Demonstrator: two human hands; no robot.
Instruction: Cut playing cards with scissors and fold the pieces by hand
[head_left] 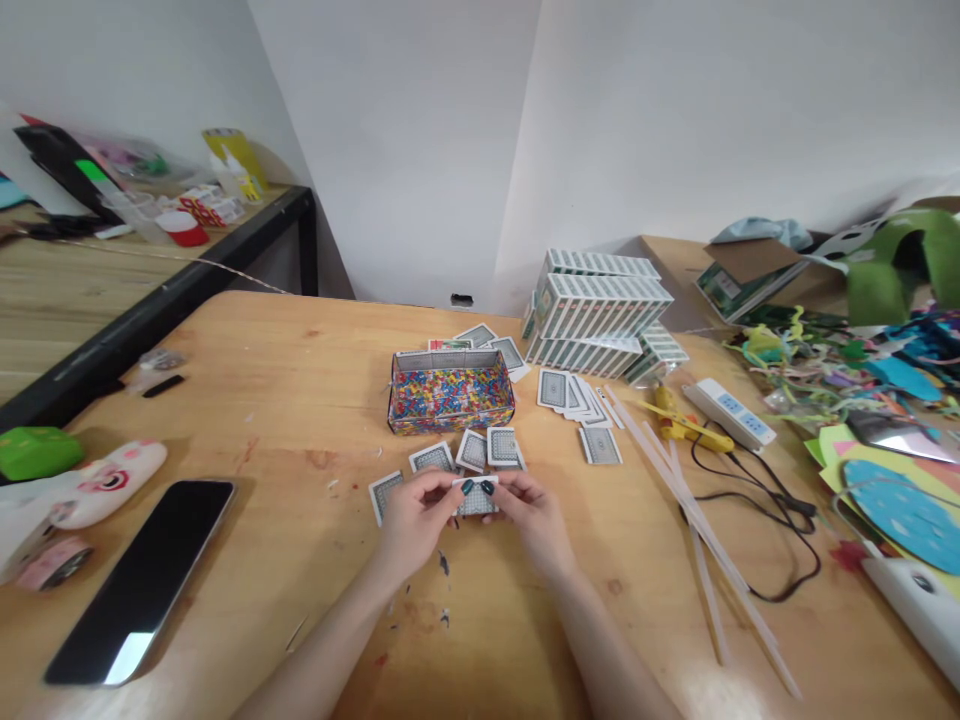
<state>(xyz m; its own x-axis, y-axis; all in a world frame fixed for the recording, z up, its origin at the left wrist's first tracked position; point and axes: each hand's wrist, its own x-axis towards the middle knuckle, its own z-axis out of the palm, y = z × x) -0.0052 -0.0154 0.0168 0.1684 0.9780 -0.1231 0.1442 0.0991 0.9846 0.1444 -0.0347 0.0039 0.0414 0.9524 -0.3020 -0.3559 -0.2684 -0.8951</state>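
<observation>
A playing card [476, 498] with a grey patterned back is held between both hands near the middle of the table. My left hand [420, 512] pinches its left side, and my right hand [531, 510] pinches its right side, both thumbs on top. Whether more than one card is in the grip cannot be seen. Just beyond the hands lie several loose cards [433, 457], face down. Behind them stands an open box [450, 395] with a colourful patterned inside and card-like walls. More cards [553, 389] are spread to its right and behind it.
Stacked card packs [600, 310] stand at the back right. A yellow glue gun [690, 425], a power strip [730, 413] and long glue sticks [697, 520] lie to the right, near craft scraps [840, 370]. On the left are a phone [142, 580] and a white-and-pink object [112, 483].
</observation>
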